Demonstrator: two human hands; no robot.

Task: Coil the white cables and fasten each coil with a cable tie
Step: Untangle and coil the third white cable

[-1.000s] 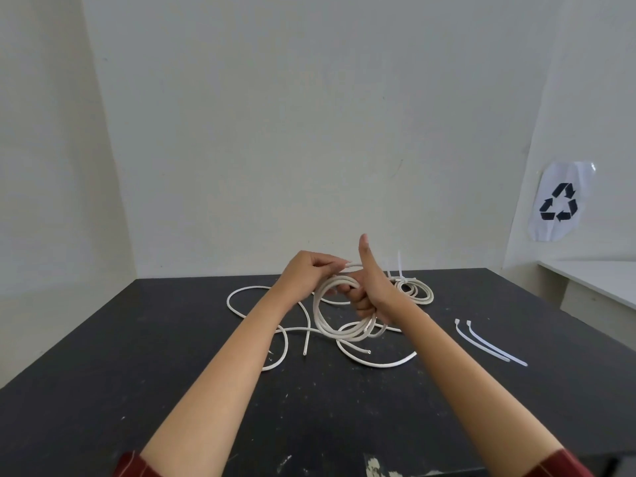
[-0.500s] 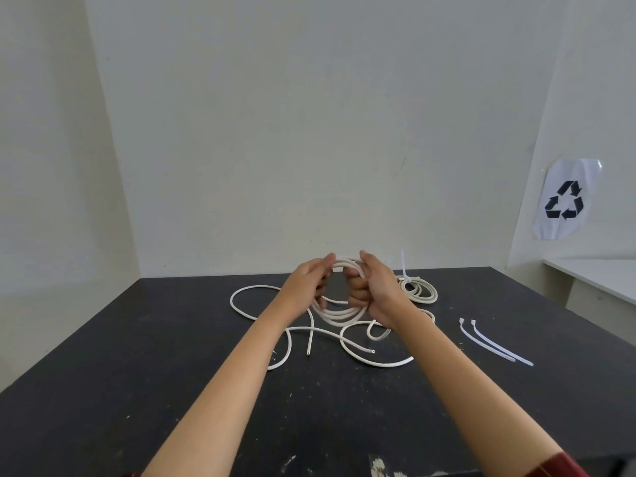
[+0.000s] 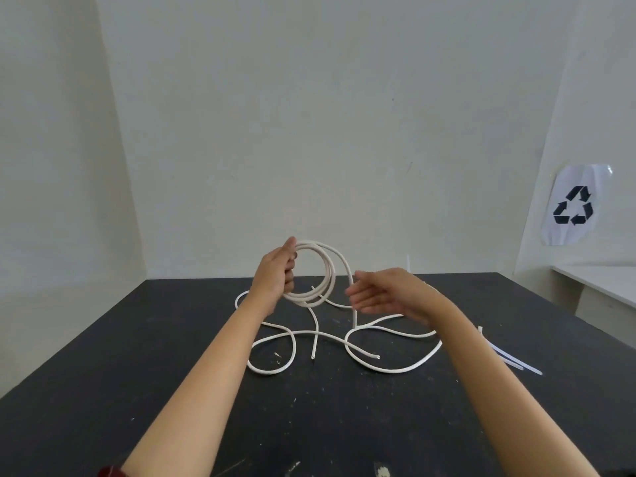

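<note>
Head view: left hand grips the springy coil at its near rim. Right hand hangs loose-fingered just beside it, holding nothing; I'd pinch the light trailing cable below that hand

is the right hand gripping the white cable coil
No, the right hand is open beside the white cable coil, which only the left hand grips.

Before you: white cable, smooth round sheath with a soft plastic-like sheen, cut ends showing at the tips. Cable ties, thin flat strips, white, plastic by their look, faintly glossy. Surface, matt black, scuffed, flecked with pale paint marks and scratches. Recycling sign, white paper sheet under a shiny clear cover. Walls, matt off-white paint.
</note>
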